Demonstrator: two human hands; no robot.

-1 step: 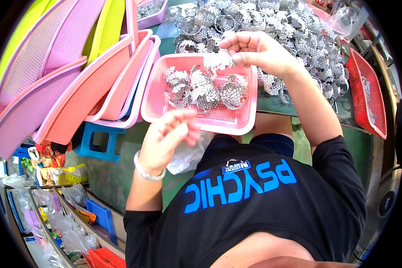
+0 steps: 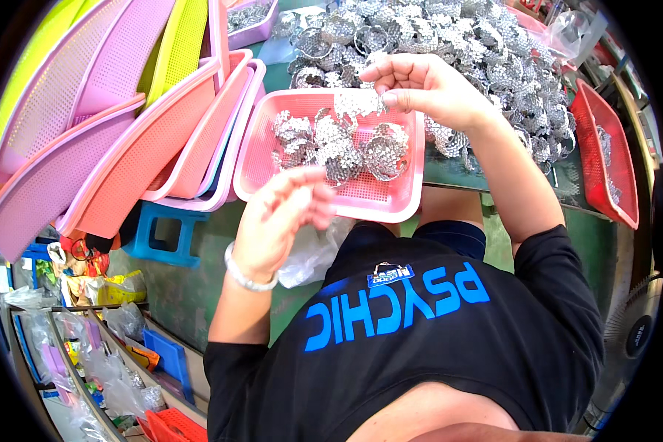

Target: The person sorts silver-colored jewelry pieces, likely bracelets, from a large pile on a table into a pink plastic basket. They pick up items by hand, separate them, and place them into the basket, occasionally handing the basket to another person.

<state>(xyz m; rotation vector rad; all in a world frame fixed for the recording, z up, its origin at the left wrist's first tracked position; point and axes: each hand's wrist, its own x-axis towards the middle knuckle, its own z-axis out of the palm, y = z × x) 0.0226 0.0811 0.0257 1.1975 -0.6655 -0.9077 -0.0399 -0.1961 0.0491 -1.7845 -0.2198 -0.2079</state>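
Observation:
In my right hand [image 2: 427,88], thumb and fingers pinch the edge of a silver honeycomb-patterned piece [image 2: 357,103], which hangs over the far rim of a pink perforated basket [image 2: 250,158]. Several similar curved, ring-like silver pieces [image 2: 339,151] lie in that basket. My left hand [image 2: 280,217] hovers at the basket's near left corner. Its fingers are loosely bent and somewhat blurred, apart from the thumb, with nothing visible in them. Behind the basket, a large heap of the same silver pieces [image 2: 493,81] covers much of the green table.
Stacked colored plastic baskets [image 2: 155,140] stand close on the left, above a blue stool [image 2: 166,232]. A red basket [image 2: 604,155] sits at the table's right edge. A purple tray [image 2: 250,18] of small metal parts is at the back. A fan [image 2: 637,331] stands at lower right.
My left hand has shifted slightly, its fingers rising over the basket's near left edge. My right hand and the silver piece have barely moved.

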